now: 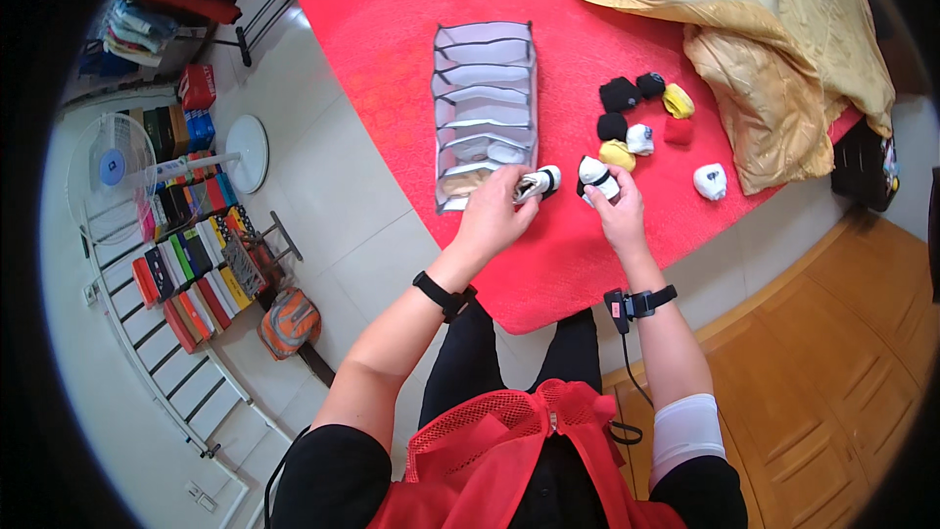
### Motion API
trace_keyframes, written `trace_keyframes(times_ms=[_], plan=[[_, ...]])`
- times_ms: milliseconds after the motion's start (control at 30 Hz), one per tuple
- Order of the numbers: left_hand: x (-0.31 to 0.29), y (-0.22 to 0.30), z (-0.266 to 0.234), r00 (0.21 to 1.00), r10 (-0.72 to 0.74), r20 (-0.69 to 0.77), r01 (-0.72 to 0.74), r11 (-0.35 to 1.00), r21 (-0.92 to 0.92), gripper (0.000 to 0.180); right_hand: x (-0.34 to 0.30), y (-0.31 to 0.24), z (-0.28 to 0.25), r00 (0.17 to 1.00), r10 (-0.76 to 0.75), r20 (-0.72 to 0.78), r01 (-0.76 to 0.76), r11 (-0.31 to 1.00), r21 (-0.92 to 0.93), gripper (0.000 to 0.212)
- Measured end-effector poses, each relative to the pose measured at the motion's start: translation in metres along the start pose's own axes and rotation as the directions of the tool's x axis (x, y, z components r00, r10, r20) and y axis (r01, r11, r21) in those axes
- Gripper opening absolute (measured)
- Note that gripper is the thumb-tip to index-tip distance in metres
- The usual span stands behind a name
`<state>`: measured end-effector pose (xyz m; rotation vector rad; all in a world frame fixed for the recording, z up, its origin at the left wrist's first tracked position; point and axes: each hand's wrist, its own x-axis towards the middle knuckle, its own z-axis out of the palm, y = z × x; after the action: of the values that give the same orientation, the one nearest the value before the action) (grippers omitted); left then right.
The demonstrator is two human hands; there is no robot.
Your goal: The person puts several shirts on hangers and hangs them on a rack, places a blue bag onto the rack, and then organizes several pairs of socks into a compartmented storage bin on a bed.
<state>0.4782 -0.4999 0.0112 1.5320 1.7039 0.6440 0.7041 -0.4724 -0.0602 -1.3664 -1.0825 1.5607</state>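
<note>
My left hand (499,208) pinches a white-and-black sock (550,176), partly hidden by its fingers, at the near right corner of a compartment organizer. My right hand (619,208) is closed on another white sock (593,170) with black parts, a short way to the right. The grey-white organizer (486,80) has dark-edged dividers in a row. Its nearest compartments hold a beige bundle (464,182) and white pieces (503,152). Beyond my right hand lie several rolled socks: black ones (619,95), yellow ones (678,100), a red one (678,131) and white ones (710,181).
All this rests on a red-covered bed (382,69). A gold quilt (744,59) is heaped at the far right. To the left stand a fan (113,167), rows of books (196,264), a white round-topped stand (247,155) and an orange-grey bag (290,323). Wooden panels (813,333) flank the right.
</note>
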Motion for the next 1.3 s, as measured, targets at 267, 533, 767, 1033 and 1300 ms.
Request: trace_keyframes(times_ms=[267,533,767,1033,1300], plan=[[-0.008,-0.078,-0.075,0.944,-0.079,-0.319,0.084,0.996,0.001,0.033,0.038,-0.042,0.113,0.913,-0.36,0.191,0.403,0.73,-0.552,0.035],[0.014,-0.093,-0.099,0.964,-0.063,-0.259,0.064,0.998,-0.005,0.033,0.067,-0.021,0.15,0.874,-0.251,0.416,0.486,0.47,-0.737,0.036],[0.037,-0.101,-0.095,0.991,0.058,-0.117,-0.049,0.996,0.079,0.034,0.077,-0.01,0.149,0.892,-0.193,0.408,0.441,0.568,-0.695,0.035],[0.055,-0.11,-0.083,0.988,0.156,-0.023,-0.135,0.915,0.381,0.023,0.082,-0.026,0.151,0.935,-0.087,0.342,0.349,0.376,-0.858,0.031],[0.08,-0.115,-0.069,0.96,0.281,-0.01,-0.234,0.817,0.527,0.019,0.088,-0.018,0.147,0.88,-0.148,0.452,0.468,0.098,-0.878,0.017]])
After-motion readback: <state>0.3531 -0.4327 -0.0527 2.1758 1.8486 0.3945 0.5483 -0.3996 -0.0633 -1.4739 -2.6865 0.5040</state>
